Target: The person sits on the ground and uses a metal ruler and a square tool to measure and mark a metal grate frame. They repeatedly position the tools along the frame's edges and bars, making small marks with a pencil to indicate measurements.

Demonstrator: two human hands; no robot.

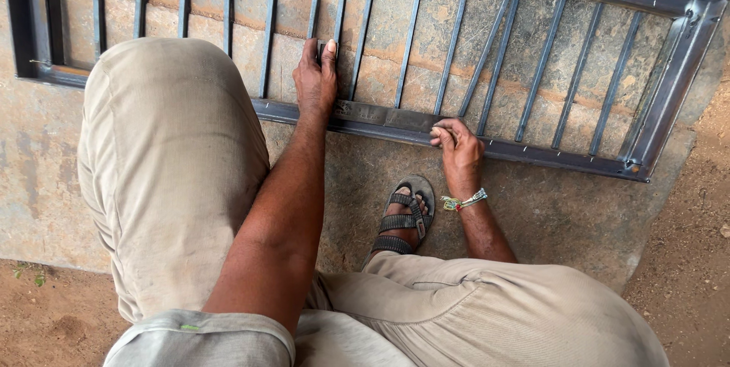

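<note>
A dark metal grille frame [532, 150] with several thin vertical bars lies flat on a concrete slab. My left hand [315, 78] presses down on the near rail and grips one upright bar. My right hand [456, 150], with a beaded bracelet at the wrist, pinches a flat metal strip [380, 116] that lies along the near rail. What sits between the right fingertips is too small to tell. I crouch over the frame in beige trousers.
My sandalled foot [403, 219] stands on the concrete slab [563, 215] just below the rail. Bare brown dirt [692, 260] borders the slab at right and bottom left. My left knee [167, 146] covers part of the frame's left side.
</note>
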